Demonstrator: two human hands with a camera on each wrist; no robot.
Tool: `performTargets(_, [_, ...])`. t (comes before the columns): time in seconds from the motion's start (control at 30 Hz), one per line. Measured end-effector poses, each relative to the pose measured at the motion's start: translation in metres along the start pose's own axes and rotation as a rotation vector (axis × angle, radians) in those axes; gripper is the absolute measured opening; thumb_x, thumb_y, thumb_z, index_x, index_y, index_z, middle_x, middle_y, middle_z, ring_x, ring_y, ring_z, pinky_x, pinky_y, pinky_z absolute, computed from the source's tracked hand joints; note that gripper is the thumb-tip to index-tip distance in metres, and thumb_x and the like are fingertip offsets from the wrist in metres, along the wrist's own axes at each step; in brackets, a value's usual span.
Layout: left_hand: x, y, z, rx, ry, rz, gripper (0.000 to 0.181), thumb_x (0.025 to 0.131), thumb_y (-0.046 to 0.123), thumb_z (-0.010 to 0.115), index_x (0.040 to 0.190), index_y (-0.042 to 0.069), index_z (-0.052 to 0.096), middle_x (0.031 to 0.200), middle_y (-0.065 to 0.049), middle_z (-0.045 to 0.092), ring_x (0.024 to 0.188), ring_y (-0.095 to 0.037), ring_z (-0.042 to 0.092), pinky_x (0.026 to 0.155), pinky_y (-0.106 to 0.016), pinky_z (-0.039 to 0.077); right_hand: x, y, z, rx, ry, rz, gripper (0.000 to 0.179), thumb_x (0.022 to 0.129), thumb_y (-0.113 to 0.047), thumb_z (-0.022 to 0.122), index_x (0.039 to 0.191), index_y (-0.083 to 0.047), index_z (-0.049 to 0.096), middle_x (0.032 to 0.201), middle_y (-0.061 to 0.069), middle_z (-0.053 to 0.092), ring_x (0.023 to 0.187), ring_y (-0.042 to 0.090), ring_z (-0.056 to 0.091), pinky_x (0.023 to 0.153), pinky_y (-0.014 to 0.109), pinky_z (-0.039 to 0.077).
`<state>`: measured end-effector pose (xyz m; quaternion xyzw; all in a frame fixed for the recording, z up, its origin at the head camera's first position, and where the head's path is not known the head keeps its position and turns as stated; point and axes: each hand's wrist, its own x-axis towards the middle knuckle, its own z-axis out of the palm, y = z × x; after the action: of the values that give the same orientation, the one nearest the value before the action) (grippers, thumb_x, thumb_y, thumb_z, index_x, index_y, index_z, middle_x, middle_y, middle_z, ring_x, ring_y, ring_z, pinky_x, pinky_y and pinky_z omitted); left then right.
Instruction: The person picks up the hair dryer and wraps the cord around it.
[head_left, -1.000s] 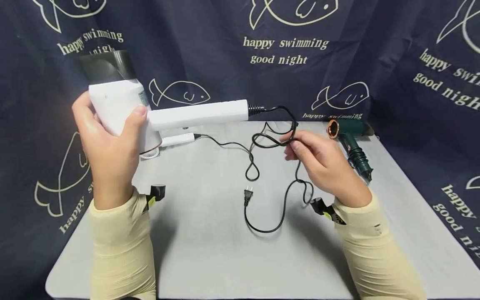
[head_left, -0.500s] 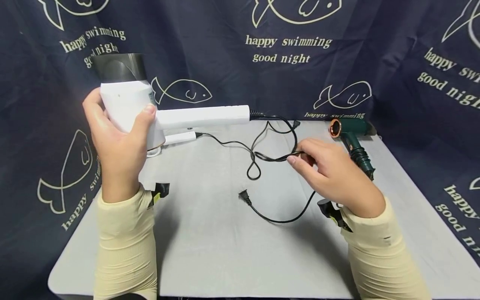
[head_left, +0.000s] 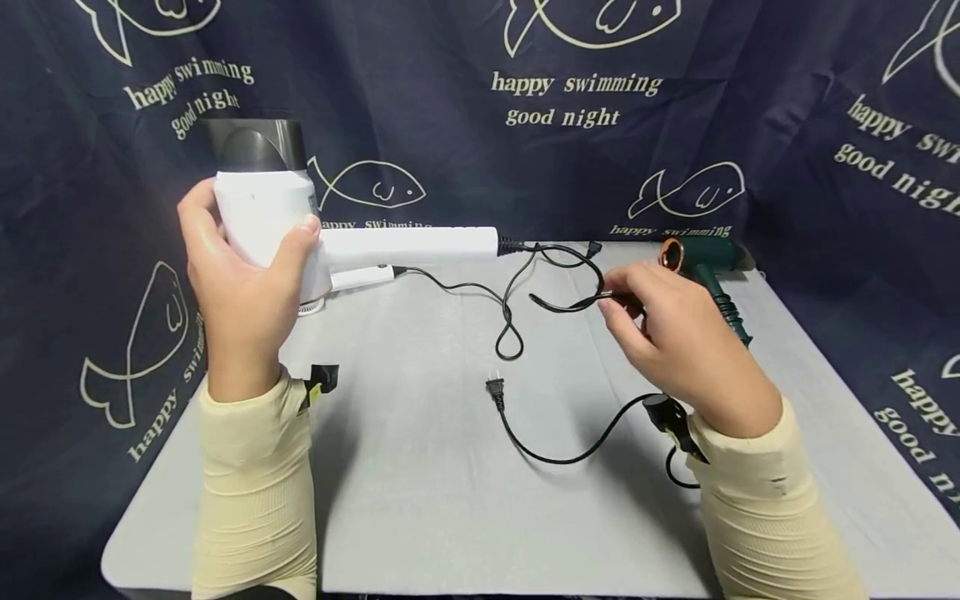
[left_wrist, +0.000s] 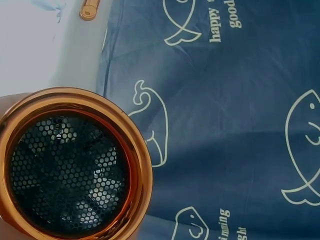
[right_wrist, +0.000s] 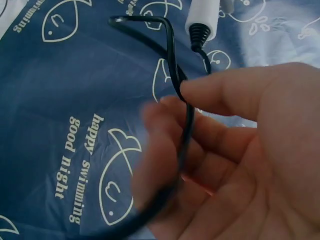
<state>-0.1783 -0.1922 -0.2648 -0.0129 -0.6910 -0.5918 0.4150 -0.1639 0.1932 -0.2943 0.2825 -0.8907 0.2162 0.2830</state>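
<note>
My left hand grips a white hair dryer by its barrel, raised over the table's left side. The black nozzle points up and the white handle stretches right. In the left wrist view the copper-ringed air inlet fills the lower left. From the handle's end a black power cord runs to my right hand, which pinches it between thumb and fingertips. A bent length of cord sticks out past the fingers in the right wrist view. The two-pin plug hangs near mid-table.
A dark green hair dryer with a copper ring lies at the back right of the grey table. Partly behind the white dryer lies another white-handled appliance, its black cord looping across the back. A navy curtain surrounds the table.
My left hand has lowered the white dryer a little and brought it right. My right hand has moved right and down, with the cord's loop opening into a loose bent end.
</note>
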Motion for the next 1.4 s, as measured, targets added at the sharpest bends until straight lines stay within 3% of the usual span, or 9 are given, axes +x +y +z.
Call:
performTargets(0.13, [-0.003, 0.004, 0.001, -0.027, -0.018, 0.029, 0.065, 0.078, 0.012, 0.081, 0.136, 0.017, 0.052, 0.116, -0.001, 0.064, 0.102, -0.021, 0.063, 0.082, -0.03, 0.05, 0.0, 0.001, 0.002, 0.048, 0.063, 0.043, 0.012, 0.098, -0.015, 0.067, 0.108, -0.01, 0.071, 0.084, -0.005, 0.061, 0.077, 0.006, 0.052, 0.07, 0.02, 0.039])
performTargets(0.37, [-0.011, 0.016, 0.004, -0.068, -0.019, 0.067, 0.067, 0.076, 0.01, 0.081, 0.135, 0.013, 0.051, 0.115, -0.002, 0.064, 0.101, -0.022, 0.065, 0.081, -0.03, 0.051, 0.005, 0.01, 0.005, 0.064, 0.139, 0.147, 0.013, 0.101, -0.023, 0.066, 0.093, -0.014, 0.072, 0.078, -0.003, 0.056, 0.072, 0.009, 0.048, 0.066, 0.023, 0.036])
performTargets(0.5, [-0.014, 0.02, 0.005, -0.085, -0.009, 0.075, 0.067, 0.075, 0.01, 0.081, 0.135, 0.012, 0.051, 0.114, -0.003, 0.065, 0.101, -0.022, 0.065, 0.081, -0.03, 0.051, 0.003, 0.014, 0.003, 0.038, 0.04, 0.186, 0.013, 0.101, -0.031, 0.066, 0.097, -0.02, 0.072, 0.07, -0.006, 0.053, 0.065, 0.007, 0.045, 0.061, 0.023, 0.035])
performTargets(0.7, [-0.012, 0.015, 0.007, -0.028, 0.027, 0.082, 0.064, 0.074, 0.016, 0.082, 0.134, 0.013, 0.058, 0.11, 0.002, 0.065, 0.097, -0.018, 0.063, 0.081, -0.027, 0.049, -0.004, 0.011, -0.004, 0.02, -0.15, 0.003, 0.005, 0.094, -0.031, 0.075, 0.095, -0.027, 0.072, 0.058, -0.016, 0.039, 0.051, 0.001, 0.034, 0.05, 0.019, 0.031])
performTargets(0.77, [-0.01, 0.01, 0.008, -0.026, 0.028, 0.073, 0.06, 0.074, 0.017, 0.081, 0.131, 0.013, 0.062, 0.109, 0.003, 0.065, 0.095, -0.017, 0.062, 0.08, -0.027, 0.049, -0.005, 0.005, -0.002, 0.026, -0.162, -0.029, 0.008, 0.097, -0.029, 0.072, 0.089, -0.027, 0.07, 0.057, -0.017, 0.037, 0.05, 0.001, 0.033, 0.048, 0.02, 0.032])
performTargets(0.83, [-0.008, 0.005, 0.009, -0.099, 0.006, 0.047, 0.053, 0.075, 0.013, 0.08, 0.126, 0.011, 0.066, 0.108, 0.0, 0.066, 0.094, -0.019, 0.063, 0.079, -0.027, 0.05, -0.004, 0.0, 0.003, 0.003, -0.142, -0.021, 0.019, 0.101, -0.028, 0.065, 0.082, -0.026, 0.063, 0.057, -0.015, 0.036, 0.051, 0.004, 0.035, 0.049, 0.023, 0.033])
performTargets(0.97, [-0.01, -0.001, 0.014, -0.201, -0.074, -0.027, 0.045, 0.078, 0.008, 0.079, 0.121, 0.009, 0.067, 0.109, -0.007, 0.067, 0.095, -0.023, 0.064, 0.076, -0.03, 0.053, -0.001, -0.007, 0.02, -0.076, -0.15, 0.053, 0.03, 0.108, -0.031, 0.05, 0.08, -0.019, 0.052, 0.058, -0.007, 0.035, 0.052, 0.014, 0.041, 0.053, 0.032, 0.037])
performTargets(1.2, [-0.022, -0.011, 0.031, -0.077, -0.212, -0.003, 0.064, 0.082, 0.022, 0.082, 0.14, 0.014, 0.055, 0.119, -0.001, 0.062, 0.1, -0.021, 0.062, 0.08, -0.03, 0.052, -0.002, -0.029, 0.052, -0.094, -0.37, 0.12, 0.052, 0.109, -0.054, 0.037, 0.073, -0.02, 0.054, 0.056, -0.005, 0.044, 0.052, 0.017, 0.048, 0.056, 0.042, 0.048])
performTargets(1.4, [-0.03, -0.015, 0.041, 0.073, -0.231, 0.055, 0.076, 0.079, 0.031, 0.085, 0.145, 0.019, 0.049, 0.118, -0.002, 0.065, 0.095, -0.016, 0.061, 0.077, -0.031, 0.05, -0.009, -0.047, 0.055, -0.055, -0.468, 0.173, 0.063, 0.105, -0.065, 0.034, 0.06, -0.022, 0.045, 0.052, -0.007, 0.04, 0.048, 0.012, 0.042, 0.051, 0.033, 0.039])
